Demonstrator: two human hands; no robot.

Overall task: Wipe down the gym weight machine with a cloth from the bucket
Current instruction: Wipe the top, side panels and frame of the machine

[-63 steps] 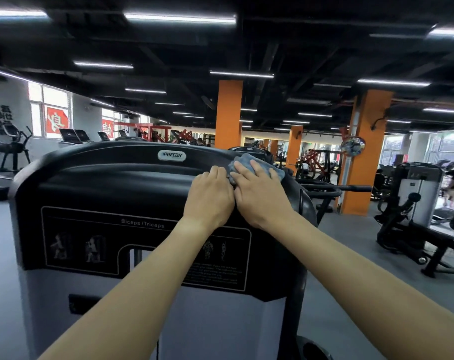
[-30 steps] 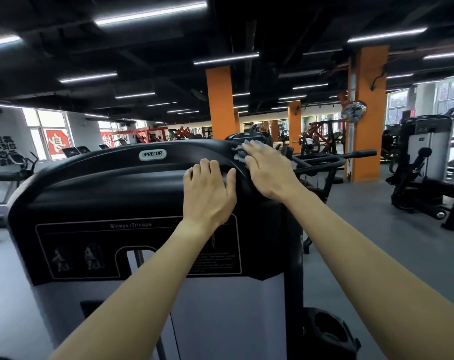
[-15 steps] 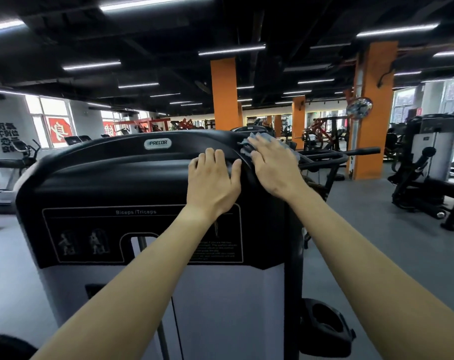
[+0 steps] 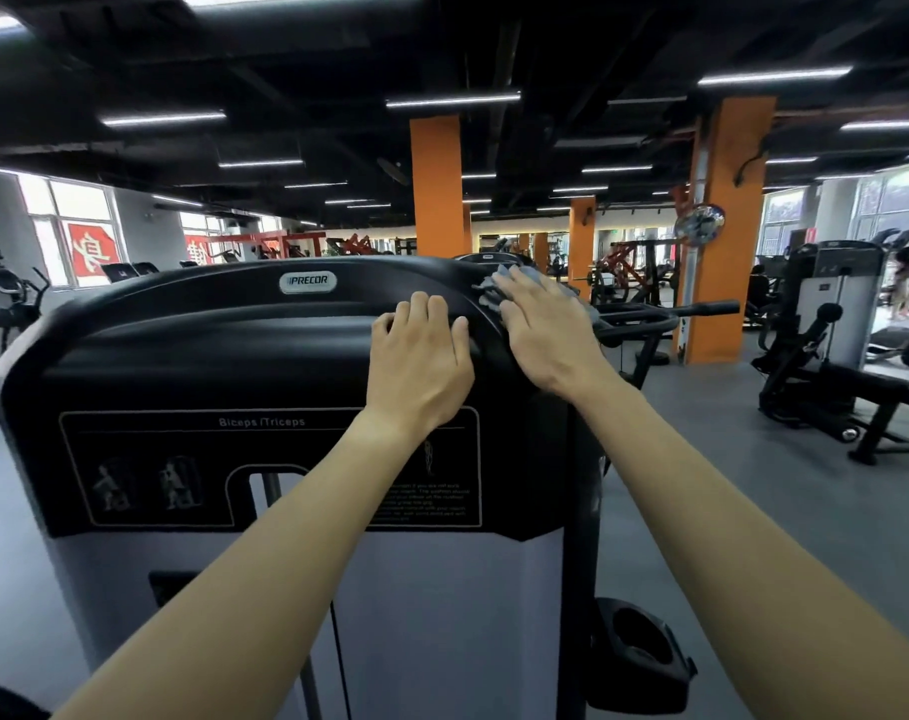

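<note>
Your right hand lies flat on the cloth, fingers straight and close together. It presses the cloth onto the rounded top corner of the weight machine. Nothing is pinched; palm pressure alone pins it. The cloth shows as a blue-grey rumple just past your fingertips and as a thin strip beyond the little-finger side of the hand. Your left hand rests just beside your right thumb on the black cover, fingers relaxed and together, holding nothing.

Expect the cloth to be light, soft and limp (likely damp too, if it came from the bucket, which is out of sight). On that smooth plastic it should slide readily and bunch under your palm. Where the corner curves away beyond your fingertips, a flat palm may let it slip off. There, gather the loose edge ahead of your fingers, or nip a fold between thumb and forefinger.

The cover looks stiff and immovable, so lean on it freely with your left hand. Go gently over the instruction panel below your left wrist.
</note>
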